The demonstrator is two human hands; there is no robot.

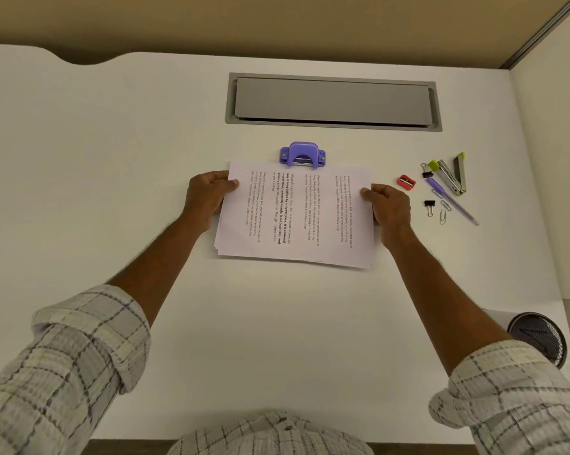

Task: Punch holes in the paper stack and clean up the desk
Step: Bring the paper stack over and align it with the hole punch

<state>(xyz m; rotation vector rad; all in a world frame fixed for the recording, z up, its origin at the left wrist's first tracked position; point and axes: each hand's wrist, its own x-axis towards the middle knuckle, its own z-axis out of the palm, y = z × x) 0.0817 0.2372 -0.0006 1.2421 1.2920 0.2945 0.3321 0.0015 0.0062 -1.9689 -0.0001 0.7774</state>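
Observation:
A stack of printed white paper (296, 215) lies on the white desk (113, 159), turned sideways. My left hand (208, 198) grips its left edge, thumb on top. On the opposite edge, my right hand (388, 208) holds it the same way. The stack's far edge meets the slot of a purple hole punch (302, 155), which stands just beyond the paper. Whether the paper is inside the slot I cannot tell.
To the right lie a red sharpener (406, 182), an open grey-green stapler (452, 174), a purple pen (451, 200), two black binder clips (429, 205) and paper clips (443, 216). A grey cable hatch (333, 101) sits behind. A black mesh bin (539, 338) stands at the right edge.

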